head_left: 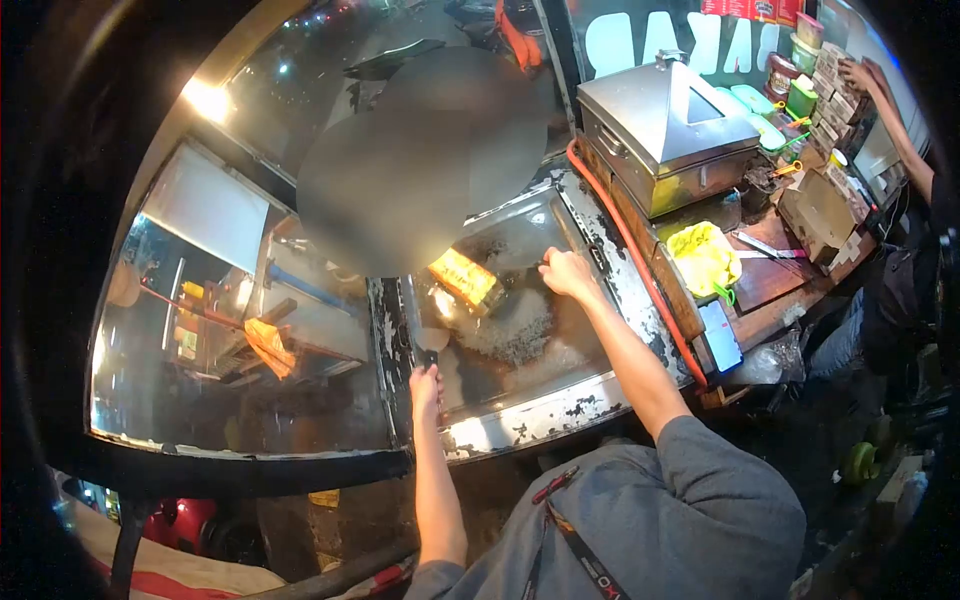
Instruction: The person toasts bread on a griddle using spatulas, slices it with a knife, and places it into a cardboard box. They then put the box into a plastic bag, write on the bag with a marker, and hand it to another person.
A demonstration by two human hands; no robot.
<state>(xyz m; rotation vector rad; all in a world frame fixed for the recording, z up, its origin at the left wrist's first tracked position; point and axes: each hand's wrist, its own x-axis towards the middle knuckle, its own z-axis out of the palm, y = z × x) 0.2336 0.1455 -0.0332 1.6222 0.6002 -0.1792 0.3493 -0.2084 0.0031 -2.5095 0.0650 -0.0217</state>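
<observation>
My left hand (426, 391) is closed around the dark handle of what looks like a spatula (432, 343), with a pale blade, at the left edge of a wide metal pan or griddle (575, 355). My right hand (567, 273) is closed above the pan's right part, and anything in its fingers is too small to make out. Between the hands, a patch of pale bubbles (510, 335) spreads over the pan's shiny surface. Behind it shows a block-shaped pack with a yellow label (466, 279).
An orange hose (622, 230) runs along the right rim. Beyond stand a metal box with a lid (668, 125), a yellow bag (702, 258), a phone (719, 336) and an open cardboard box (822, 215). Another person's hand (858, 75) touches stacked boxes. Glass panels (240, 410) stand left.
</observation>
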